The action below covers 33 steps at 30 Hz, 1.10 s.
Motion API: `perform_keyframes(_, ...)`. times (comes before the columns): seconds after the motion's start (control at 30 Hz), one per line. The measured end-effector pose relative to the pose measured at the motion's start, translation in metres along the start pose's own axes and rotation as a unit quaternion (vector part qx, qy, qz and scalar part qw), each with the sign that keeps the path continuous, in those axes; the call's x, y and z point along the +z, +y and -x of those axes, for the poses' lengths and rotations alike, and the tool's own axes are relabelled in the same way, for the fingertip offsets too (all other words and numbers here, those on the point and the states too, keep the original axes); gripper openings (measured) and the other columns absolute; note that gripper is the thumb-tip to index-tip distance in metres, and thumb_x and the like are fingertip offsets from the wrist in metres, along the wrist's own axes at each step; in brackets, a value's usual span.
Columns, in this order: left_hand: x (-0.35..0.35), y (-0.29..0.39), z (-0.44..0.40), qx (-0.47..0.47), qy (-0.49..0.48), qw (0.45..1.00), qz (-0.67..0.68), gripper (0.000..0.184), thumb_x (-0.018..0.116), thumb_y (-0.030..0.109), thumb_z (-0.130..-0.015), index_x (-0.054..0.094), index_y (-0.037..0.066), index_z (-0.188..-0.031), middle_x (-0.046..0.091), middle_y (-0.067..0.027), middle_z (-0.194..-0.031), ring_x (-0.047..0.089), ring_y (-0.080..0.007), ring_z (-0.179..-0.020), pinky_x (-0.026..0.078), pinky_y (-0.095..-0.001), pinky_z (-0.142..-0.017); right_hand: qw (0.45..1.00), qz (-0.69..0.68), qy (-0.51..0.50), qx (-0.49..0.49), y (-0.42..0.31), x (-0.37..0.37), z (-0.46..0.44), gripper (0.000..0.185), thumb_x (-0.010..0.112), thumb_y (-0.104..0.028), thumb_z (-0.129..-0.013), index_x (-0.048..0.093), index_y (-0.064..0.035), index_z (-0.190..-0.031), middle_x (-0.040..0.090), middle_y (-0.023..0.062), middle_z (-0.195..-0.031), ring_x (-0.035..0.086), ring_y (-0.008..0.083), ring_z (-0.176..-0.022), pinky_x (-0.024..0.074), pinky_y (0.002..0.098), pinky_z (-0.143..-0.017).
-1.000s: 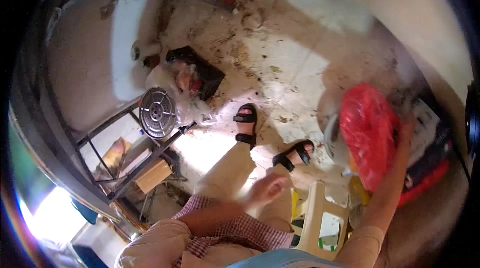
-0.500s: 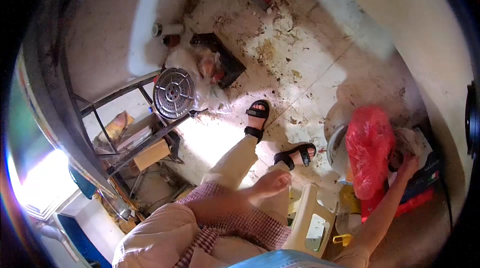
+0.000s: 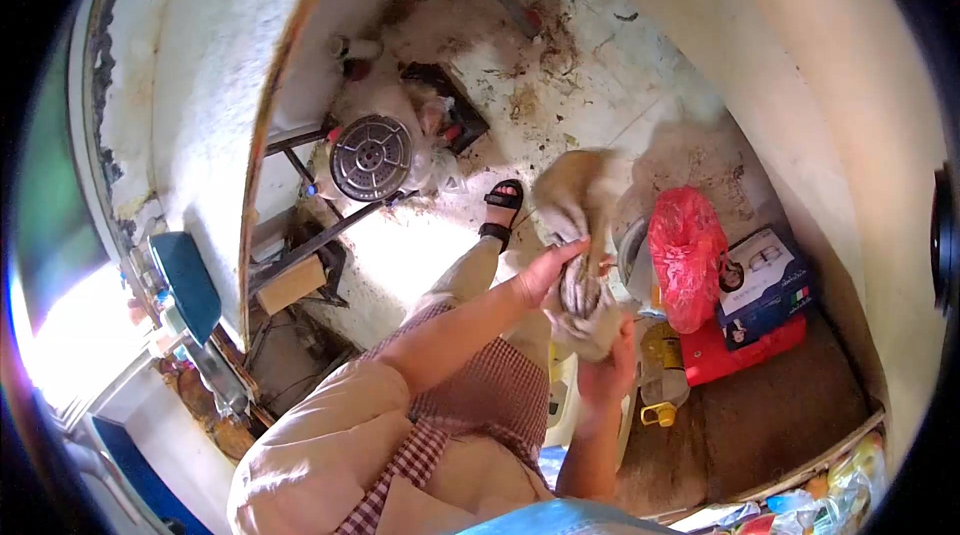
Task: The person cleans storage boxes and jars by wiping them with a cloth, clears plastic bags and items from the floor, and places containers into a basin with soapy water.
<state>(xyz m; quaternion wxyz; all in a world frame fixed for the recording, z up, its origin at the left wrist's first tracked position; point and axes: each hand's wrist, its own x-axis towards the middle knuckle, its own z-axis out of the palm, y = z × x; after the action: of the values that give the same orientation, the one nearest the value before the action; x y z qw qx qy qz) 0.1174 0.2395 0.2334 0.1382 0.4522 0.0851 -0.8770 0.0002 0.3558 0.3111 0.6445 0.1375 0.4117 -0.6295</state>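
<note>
Both of my hands are in front of my lap, on a crumpled beige-brown piece of cloth [image 3: 585, 280] with greyish folds. Fingers of my left hand [image 3: 550, 270] close on its left side. My right hand [image 3: 612, 365] grips the lower right end. The upper part of the cloth is smeared by motion, so its exact kind is unclear. To the right of the cloth stands a red plastic bag [image 3: 687, 255], tied or bunched, next to a blue-and-white printed box [image 3: 765, 270]. A clear bottle [image 3: 663, 360] with a yellow cap is near my right hand.
A round perforated metal disc [image 3: 370, 157] sits on a dark metal frame [image 3: 345, 225] at left. Past it, a black tray [image 3: 450, 110] lies on the dirt-strewn floor. A red flat item [image 3: 745, 350] lies below the box, on a brown surface [image 3: 790, 410]. A cream plastic stool [image 3: 565, 400] is partly hidden.
My right hand has come back from beside the red bag towards my lap with the cloth. My left hand has moved up and taken hold of it. The view has shifted.
</note>
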Motion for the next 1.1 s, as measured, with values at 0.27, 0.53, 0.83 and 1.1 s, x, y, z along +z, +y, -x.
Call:
perform_keyframes(0.27, -0.043, -0.004, 0.086, 0.179, 0.18, 0.804, -0.538, 0.051, 0.061, 0.027, -0.084, 0.048, -0.004, -0.122, 0.061, -0.0141, -0.106, 0.058, -0.0241, -0.102, 0.045, -0.0307, -0.089, 0.987, 0.145, 0.023, 0.063, 0.06, -0.004, -0.044, 0.047, 0.052, -0.026, -0.092, 0.037, -0.0088, -0.133, 0.044, 0.0096, -0.129, 0.048, 0.0209, -0.114, 0.0403, 0.0357, -0.095)
perform_keyframes(0.53, -0.194, 0.144, 0.078, 0.176, 0.203, 0.727, -0.631, 0.023, 0.067, 0.022, -0.082, 0.064, 0.003, -0.093, 0.065, -0.0079, -0.093, 0.06, -0.0164, -0.084, 0.048, -0.0308, -0.076, 0.983, 0.005, 0.109, 0.147, 0.175, -0.01, -0.093, 0.042, 0.053, -0.009, -0.088, 0.043, -0.0006, -0.128, 0.058, 0.0115, -0.112, 0.06, 0.0214, -0.092, 0.0502, 0.0317, -0.077)
perform_keyframes(0.83, -0.442, 0.549, 0.074, 0.239, 0.545, 0.36, -0.719, 0.074, 0.073, 0.039, -0.073, 0.044, 0.001, -0.129, 0.058, -0.0212, -0.114, 0.057, -0.0315, -0.103, 0.046, -0.0385, -0.087, 0.961, -0.026, 0.234, 0.144, 0.266, 0.009, -0.088, 0.045, 0.049, -0.009, -0.085, 0.04, 0.0001, -0.128, 0.05, 0.0145, -0.119, 0.051, 0.0256, -0.107, 0.0432, 0.0362, -0.091)
perform_keyframes(1.1, -0.445, 0.608, 0.052, 0.311, 0.559, 0.609, -0.468, 0.095, 0.074, 0.043, -0.071, 0.024, 0.004, -0.141, 0.048, -0.018, -0.128, 0.049, -0.0326, -0.111, 0.04, -0.0442, -0.091, 0.92, -0.045, 0.363, 0.137, 0.27, 0.032, -0.122, 0.054, 0.054, -0.027, -0.082, 0.043, 0.001, -0.127, 0.053, 0.0142, -0.117, 0.053, 0.0275, -0.102, 0.045, 0.039, -0.088)
